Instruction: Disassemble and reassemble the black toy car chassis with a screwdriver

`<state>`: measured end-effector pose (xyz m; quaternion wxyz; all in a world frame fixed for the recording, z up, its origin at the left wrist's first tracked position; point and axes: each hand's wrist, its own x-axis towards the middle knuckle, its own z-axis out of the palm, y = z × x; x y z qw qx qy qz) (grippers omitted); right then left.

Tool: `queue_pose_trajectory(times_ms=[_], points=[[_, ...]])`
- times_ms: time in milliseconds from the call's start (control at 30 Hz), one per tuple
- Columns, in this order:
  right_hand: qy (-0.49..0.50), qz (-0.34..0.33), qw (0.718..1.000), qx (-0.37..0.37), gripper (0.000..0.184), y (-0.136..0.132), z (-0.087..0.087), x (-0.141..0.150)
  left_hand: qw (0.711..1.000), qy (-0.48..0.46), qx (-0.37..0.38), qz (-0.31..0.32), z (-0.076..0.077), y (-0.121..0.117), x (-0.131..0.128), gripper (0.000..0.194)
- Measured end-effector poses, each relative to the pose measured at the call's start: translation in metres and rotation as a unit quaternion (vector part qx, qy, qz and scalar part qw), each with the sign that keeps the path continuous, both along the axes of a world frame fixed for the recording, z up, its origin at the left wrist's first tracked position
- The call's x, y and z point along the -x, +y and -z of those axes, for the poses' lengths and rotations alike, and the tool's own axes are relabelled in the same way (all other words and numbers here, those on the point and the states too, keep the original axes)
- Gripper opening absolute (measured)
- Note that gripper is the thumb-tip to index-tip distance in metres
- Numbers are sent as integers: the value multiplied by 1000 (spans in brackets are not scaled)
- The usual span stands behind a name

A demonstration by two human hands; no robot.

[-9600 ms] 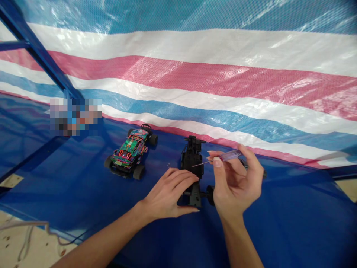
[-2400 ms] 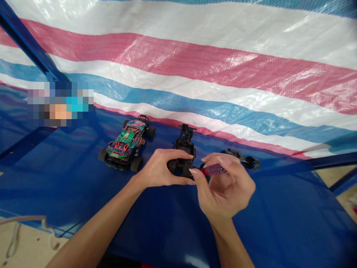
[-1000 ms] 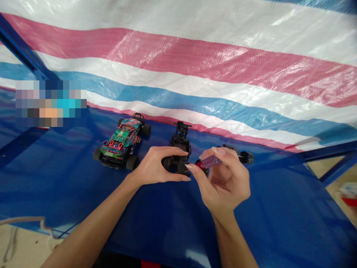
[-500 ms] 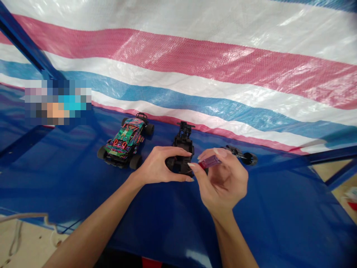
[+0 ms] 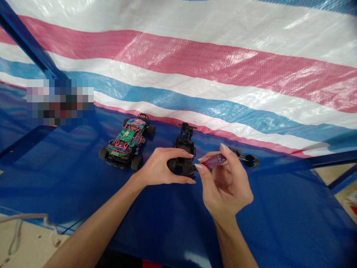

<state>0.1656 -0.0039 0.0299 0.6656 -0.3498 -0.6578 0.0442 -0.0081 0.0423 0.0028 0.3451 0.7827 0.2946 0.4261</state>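
Observation:
A black toy car chassis (image 5: 184, 145) lies on the blue table in front of me. My left hand (image 5: 161, 166) grips its near end from the left, thumb on the near side and fingers across the top. In my right hand (image 5: 227, 182) is a screwdriver (image 5: 214, 162) with a clear purple-red handle, held between thumb and fingers. Its thin shaft points left at the chassis's near right part; whether the tip sits in a screw is too small to tell. Left of the chassis stands a green and purple toy car (image 5: 128, 141) with black wheels.
Behind my right hand lies a black part with a round end (image 5: 251, 160). A striped plastic sheet (image 5: 195, 56) hangs along the table's back edge. Blue frame posts (image 5: 30, 44) rise at the left. A blurred patch (image 5: 60, 102) covers the back left.
My right hand has shifted slightly right and its fingers have turned the screwdriver handle a little. The left hand keeps its hold on the chassis. The whole view has shifted slightly.

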Motion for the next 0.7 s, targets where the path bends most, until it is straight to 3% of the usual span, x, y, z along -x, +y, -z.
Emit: queue_pose_trajectory(times_ms=[100,267,367,467,567,700], points=[[3,-25,999,32,77,-4,0,1,1000,-2,8,10,-2,0,0,58],[-8,-36,999,36,60,-3,1,0,1000,-10,-9,4,-1,0,1,58],[10,-32,999,-1,65,0,1,2,1000,5,-13,4,0,-1,1,55],[8,-3,1000,13,68,0,0,4,1000,8,-14,0,0,-1,1,57],[4,-28,999,29,76,-3,-1,7,1000,5,-6,6,-1,0,0,57],[18,-51,998,30,61,-4,-2,8,1000,-1,-11,-5,0,1,0,61]])
